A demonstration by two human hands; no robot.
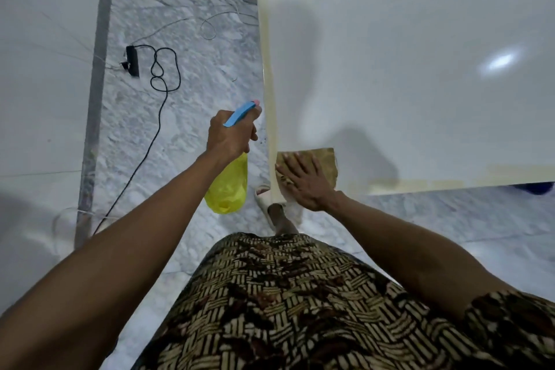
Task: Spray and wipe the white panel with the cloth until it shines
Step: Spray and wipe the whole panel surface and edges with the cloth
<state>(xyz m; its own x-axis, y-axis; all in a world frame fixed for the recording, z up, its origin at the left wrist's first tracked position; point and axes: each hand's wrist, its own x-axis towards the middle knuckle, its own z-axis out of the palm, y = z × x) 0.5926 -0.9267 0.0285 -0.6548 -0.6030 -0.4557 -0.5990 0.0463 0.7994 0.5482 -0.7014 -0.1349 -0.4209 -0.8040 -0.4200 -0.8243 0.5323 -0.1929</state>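
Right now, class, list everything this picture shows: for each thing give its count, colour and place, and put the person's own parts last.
white panel: one, white with a cream border, right of centre, raised above the floor
cloth: one, brown, flat on the panel's near left corner
spray bottle: one, yellow body, blue trigger head, left of the panel
power strip: one, black, on the floor at left, with a looped black cable
thin wires: several, pale, on the floor beyond
floor: grey-white marble
slipper: one, white, under the panel's corner
garment: one, brown patterned, bottom
left hand: grips the bottle
right hand: flat on the cloth
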